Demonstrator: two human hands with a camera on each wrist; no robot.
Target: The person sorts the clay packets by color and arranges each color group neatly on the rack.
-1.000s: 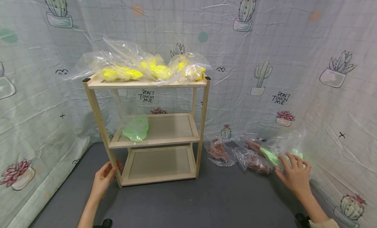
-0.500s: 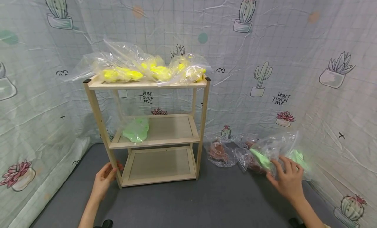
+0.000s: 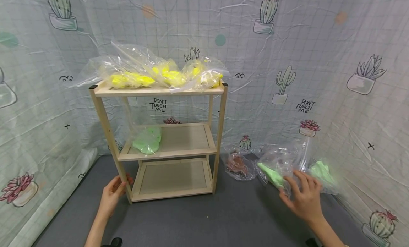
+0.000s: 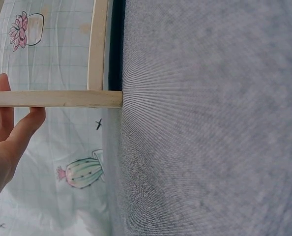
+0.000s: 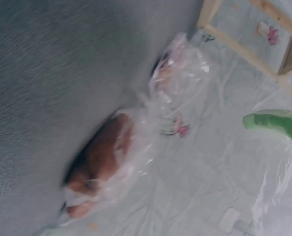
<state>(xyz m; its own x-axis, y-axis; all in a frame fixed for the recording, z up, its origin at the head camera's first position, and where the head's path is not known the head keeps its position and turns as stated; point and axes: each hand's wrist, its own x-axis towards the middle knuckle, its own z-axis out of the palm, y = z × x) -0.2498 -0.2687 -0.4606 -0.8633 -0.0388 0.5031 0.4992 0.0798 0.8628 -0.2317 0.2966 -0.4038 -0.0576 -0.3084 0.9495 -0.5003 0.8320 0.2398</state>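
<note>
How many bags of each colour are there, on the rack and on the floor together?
Yellow bags: 3, on top of the rack; they overlap, so this count is unsure
Green bags: 3, one on the middle shelf, one in the right hand, one on the floor
Brown bags: 2 in sight, on the floor
Total: 8

Printed wall cloth (image 3: 319,44): "DON'T TOUCH ME" in black hand lettering, twice; once behind the wooden shelf (image 3: 159,92), once further right above a pink potted plant drawing. No other legible text.
</note>
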